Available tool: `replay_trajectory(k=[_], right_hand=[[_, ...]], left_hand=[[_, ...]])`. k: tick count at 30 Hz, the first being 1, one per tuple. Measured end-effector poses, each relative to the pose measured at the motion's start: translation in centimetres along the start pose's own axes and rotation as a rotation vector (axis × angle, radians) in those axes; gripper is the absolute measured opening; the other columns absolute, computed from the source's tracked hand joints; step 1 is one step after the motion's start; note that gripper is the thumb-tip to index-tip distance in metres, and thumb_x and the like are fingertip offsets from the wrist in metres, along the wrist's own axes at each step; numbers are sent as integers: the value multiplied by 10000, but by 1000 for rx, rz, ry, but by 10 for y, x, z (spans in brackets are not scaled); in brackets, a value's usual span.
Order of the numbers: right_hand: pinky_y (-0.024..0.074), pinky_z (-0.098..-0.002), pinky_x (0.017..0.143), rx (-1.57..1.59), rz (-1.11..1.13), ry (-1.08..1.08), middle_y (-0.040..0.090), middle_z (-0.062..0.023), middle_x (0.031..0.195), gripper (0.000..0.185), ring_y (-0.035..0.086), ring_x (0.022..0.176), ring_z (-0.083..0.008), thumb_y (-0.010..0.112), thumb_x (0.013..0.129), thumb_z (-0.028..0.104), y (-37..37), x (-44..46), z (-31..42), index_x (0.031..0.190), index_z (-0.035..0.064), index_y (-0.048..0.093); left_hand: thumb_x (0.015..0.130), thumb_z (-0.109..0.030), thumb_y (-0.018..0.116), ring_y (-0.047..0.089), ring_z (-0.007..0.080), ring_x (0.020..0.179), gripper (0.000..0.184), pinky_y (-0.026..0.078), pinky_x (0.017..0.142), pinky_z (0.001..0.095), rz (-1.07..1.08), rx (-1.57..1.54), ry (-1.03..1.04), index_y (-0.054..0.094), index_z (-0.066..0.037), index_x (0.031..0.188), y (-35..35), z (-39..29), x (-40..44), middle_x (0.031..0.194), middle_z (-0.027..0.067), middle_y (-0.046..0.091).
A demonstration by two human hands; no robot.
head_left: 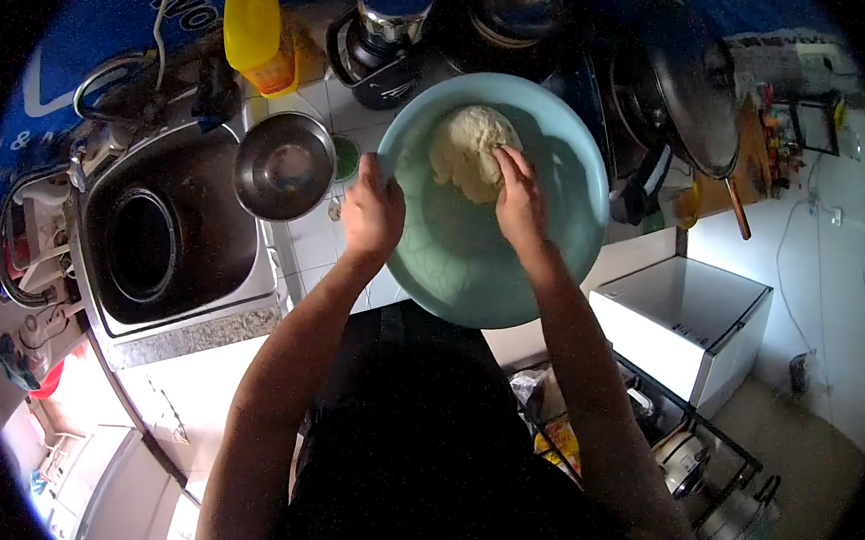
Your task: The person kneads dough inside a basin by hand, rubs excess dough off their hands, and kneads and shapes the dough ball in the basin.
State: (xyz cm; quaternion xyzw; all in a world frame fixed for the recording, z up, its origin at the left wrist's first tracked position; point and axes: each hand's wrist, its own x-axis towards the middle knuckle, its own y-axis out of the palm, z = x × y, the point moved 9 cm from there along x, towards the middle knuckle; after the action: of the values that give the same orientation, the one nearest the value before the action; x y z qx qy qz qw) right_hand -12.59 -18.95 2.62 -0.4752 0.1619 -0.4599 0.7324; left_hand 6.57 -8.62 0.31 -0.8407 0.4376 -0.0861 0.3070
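A large pale-green basin [464, 283] stands in front of me at the counter's edge. Inside it, toward the far side, lies a lump of pale dough [469, 152] with an uneven surface. My left hand [372, 214] is closed on the basin's left rim, thumb up. Reaching into the basin, my right hand [520, 202] grips the right edge of the dough, its fingers bent against it. The fingertips are partly hidden in the dough.
Left of the basin is a metal bowl [285, 167], beside a sink [179, 308] holding a dark round pan. A yellow bottle [253, 32] and a dark appliance [387, 47] stand behind. Pans and a large lid [693, 91] are at right; a white chest [677, 318] stands lower right.
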Motion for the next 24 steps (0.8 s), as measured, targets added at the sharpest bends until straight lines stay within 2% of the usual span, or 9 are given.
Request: replay_trajectory(k=[4,7,9,11,13,15,19,21,24], right_hand=[[474,-301,735,261,81,75,644,-109,844,224,623,807,-238,444,814,-23,-21,26,-12,929,26,631],[468,-250,711,267,-70,283,653,-95,854,181,623,796,-153,458,843,18,-44,47,-33,906,6,627],[475,-310,720,317,-113,149,647,-115,805,194,626,796,-236,514,854,159,-25,72,-25,922,16,625],[451,-369,781,50,172,351,619,-156,923,323,580,912,-310,526,842,327,13,84,-24,965,39,607],[411,-397,839,77,43,341,548,-172,1087,416,504,1027,-338,504,829,429,33,79,-8,998,55,573],[397,-379,858,94,166,387,483,-163,1182,342,466,1071,-327,551,818,354,37,74,-7,980,53,542],[427,-349,729,535,217,-47,548,-92,1051,223,547,828,-251,638,760,172,23,32,21,868,46,489],[419,-368,740,225,114,-337,545,-98,996,214,535,824,-276,642,727,126,-6,0,50,868,62,495],[393,-390,822,60,189,-312,542,-123,1052,205,507,963,-323,574,741,116,-5,-38,63,934,61,534]], left_hand=[[768,-90,515,558,437,689,252,438,598,502,-29,2,9,416,-66,998,-1,-2,0,721,240,577],[768,-82,511,556,439,687,250,434,596,504,-13,-6,-18,415,-60,997,-5,-5,0,717,240,575],[768,-78,509,555,440,687,249,432,598,506,10,-12,-21,417,-56,999,-5,-6,-1,715,240,574],[772,-80,507,554,440,691,250,432,599,505,-24,-29,38,421,-49,1004,-7,-11,-1,714,241,573],[773,-77,508,555,440,687,256,433,594,503,-42,-25,47,422,-48,1012,-6,-8,1,712,244,572],[774,-73,508,555,440,683,262,435,589,501,-56,-24,56,424,-47,1020,-5,-3,-1,710,247,571],[774,-52,503,555,447,675,274,436,584,502,-86,-69,42,423,-50,1036,-5,1,-1,704,254,571],[774,-46,501,555,450,674,277,436,584,503,-78,-81,33,424,-50,1040,-5,1,-2,703,255,571],[767,-36,504,554,453,671,296,437,581,502,-83,-71,85,419,-49,1050,-7,-4,-1,699,255,570]])
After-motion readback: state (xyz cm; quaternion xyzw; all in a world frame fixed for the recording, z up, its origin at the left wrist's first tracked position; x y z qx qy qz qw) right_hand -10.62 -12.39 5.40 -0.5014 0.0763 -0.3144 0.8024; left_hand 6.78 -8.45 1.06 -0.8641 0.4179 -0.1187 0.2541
